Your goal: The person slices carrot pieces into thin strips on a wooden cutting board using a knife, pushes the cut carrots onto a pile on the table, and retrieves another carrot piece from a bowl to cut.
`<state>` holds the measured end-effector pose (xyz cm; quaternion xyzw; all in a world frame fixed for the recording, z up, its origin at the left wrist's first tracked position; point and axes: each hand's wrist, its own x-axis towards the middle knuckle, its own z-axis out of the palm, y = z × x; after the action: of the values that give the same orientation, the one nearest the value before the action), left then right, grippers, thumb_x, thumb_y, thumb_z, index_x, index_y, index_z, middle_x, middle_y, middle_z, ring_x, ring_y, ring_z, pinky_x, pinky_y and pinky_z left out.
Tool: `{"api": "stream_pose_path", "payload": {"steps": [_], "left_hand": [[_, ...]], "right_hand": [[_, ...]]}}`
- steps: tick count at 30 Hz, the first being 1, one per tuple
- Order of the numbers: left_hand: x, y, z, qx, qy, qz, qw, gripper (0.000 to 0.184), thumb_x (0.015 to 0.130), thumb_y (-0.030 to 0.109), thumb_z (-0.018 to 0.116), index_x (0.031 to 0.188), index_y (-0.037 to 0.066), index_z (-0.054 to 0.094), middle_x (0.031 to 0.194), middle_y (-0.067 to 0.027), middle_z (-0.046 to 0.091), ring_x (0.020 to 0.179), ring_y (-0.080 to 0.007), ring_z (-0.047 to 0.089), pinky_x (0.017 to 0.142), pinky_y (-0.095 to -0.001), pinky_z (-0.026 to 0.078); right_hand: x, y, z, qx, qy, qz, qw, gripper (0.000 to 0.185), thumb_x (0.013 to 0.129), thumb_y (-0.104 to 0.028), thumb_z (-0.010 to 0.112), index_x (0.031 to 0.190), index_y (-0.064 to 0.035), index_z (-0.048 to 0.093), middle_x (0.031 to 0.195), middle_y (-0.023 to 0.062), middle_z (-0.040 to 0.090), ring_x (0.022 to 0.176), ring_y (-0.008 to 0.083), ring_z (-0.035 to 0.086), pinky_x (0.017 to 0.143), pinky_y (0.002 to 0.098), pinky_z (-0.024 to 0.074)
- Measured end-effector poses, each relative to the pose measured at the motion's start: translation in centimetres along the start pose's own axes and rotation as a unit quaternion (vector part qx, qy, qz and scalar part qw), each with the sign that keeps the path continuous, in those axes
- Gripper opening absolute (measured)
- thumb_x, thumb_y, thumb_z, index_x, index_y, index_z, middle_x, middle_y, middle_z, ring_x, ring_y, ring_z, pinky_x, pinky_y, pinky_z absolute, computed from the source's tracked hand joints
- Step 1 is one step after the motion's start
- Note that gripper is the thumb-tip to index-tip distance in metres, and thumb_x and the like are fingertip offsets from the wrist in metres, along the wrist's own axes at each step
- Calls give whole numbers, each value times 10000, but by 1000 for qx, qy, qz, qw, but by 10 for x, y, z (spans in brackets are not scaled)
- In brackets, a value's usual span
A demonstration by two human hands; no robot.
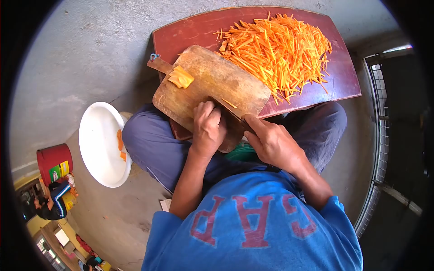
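Observation:
My right hand [276, 142] is closed round the handle of a knife [226, 108], its dark blade slanting over the near edge of a wooden cutting board [201, 86]. My left hand [209, 125] is curled on the board right beside the blade, fingers bent under; whatever they press on is hidden. One thin orange strip [229, 103] lies on the board just past the blade. A small stack of flat orange slices [181, 77] sits near the board's handle. Beyond the board, a big heap of thin orange sticks, which look like carrot [278, 54], covers much of the table.
The dark red table [174, 38] stands against a grey wall, over my crossed legs. On the floor at left is a white basin [101, 149] with a few orange pieces [120, 140]. A red bucket [49, 158] and another person [56, 201] are farther left.

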<state>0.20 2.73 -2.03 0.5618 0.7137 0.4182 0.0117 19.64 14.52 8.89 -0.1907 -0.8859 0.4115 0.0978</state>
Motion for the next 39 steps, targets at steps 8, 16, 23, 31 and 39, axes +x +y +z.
{"api": "stream_pose_path", "payload": {"steps": [8,16,23,31,39], "left_hand": [[2,1,-2,1,2,9,1000,115,776,-38,670,876,-2,626,1023,-208,593,985,-468,596,883,-582,491],[1,-1,-2,-4,1,-2,1000,104,822,-44,701,914,-10,668,1043,-211,636,1006,-476,619,897,-591,502],[3,1,-9,-15,67,-42,997,130,926,-83,763,1043,-38,797,1063,-187,773,982,-415,765,877,-474,620],[5,-5,-23,15,113,-68,991,94,933,-50,786,1019,-25,814,1030,-178,758,911,-387,759,803,-482,618],[12,10,-10,-69,52,-34,996,104,955,-45,807,1057,-19,806,1001,-166,753,916,-376,754,815,-454,612]], "right_hand": [[-2,-9,-5,-8,-7,4,1000,331,1065,-96,716,1344,34,595,1010,332,741,962,539,748,790,609,604],[-1,-7,-1,0,-11,3,1000,365,1055,-80,722,1380,33,599,1058,321,742,984,551,742,808,602,602],[-24,-2,-1,23,17,28,999,405,1055,-96,738,1421,12,602,1058,315,747,977,550,735,810,595,601],[4,30,-27,24,-14,41,999,342,1107,-169,728,1361,59,720,1179,293,807,1094,461,801,915,479,621],[38,76,-86,-44,145,-17,988,297,1066,-126,700,1336,-7,730,1057,288,784,958,462,795,834,524,626]]}}
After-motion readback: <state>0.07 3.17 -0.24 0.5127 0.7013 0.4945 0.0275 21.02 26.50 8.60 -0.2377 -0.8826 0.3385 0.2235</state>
